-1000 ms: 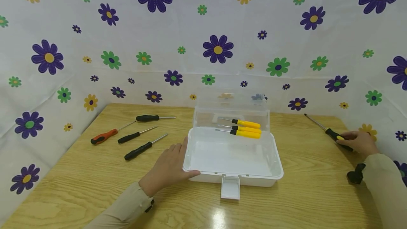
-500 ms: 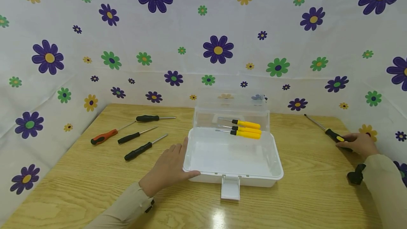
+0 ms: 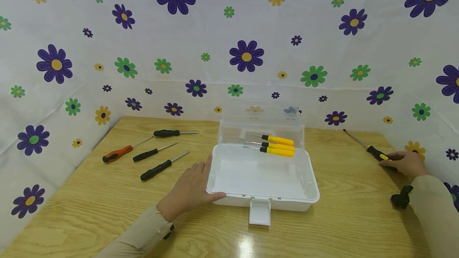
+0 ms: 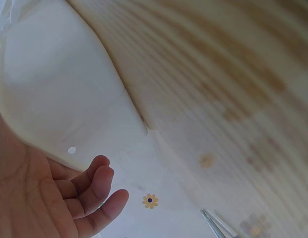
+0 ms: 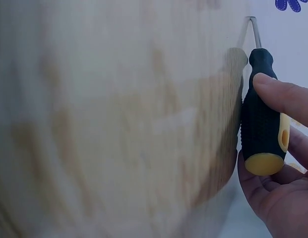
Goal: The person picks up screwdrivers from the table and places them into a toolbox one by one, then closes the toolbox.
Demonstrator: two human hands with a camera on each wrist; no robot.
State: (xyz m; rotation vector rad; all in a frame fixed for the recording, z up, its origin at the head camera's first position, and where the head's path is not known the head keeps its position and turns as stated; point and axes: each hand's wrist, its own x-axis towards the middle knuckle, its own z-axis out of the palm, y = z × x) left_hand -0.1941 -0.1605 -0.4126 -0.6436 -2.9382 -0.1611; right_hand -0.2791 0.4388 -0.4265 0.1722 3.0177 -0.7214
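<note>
At the right side of the table my right hand (image 3: pixel 407 163) holds the handle of a black-and-yellow screwdriver (image 3: pixel 376 153), whose shaft points to the back left. In the right wrist view the thumb presses on the handle (image 5: pixel 263 114) from above and the other fingers lie under and beside it. My left hand (image 3: pixel 191 188) rests against the left side of a white plastic toolbox (image 3: pixel 263 200), thumb along its front rim. Its fingers (image 4: pixel 101 186) are loosely bent in the left wrist view. The clear lid (image 3: pixel 233 132) stands raised behind three yellow-handled screwdrivers (image 3: pixel 277 145) at the box's back.
Left of the box lie an orange-and-black screwdriver (image 3: pixel 118 153) and three black-handled ones, among them a front one (image 3: pixel 155 170) and a back one (image 3: pixel 166 133). The latch (image 3: pixel 259 212) hangs down in front. A flowered cloth (image 3: pixel 201 31) bounds the wooden table (image 3: pixel 344 226).
The right hand's fingers have settled slightly along the handle of the black-and-yellow screwdriver, which stays nearly in place. The left hand and toolbox have not moved.
</note>
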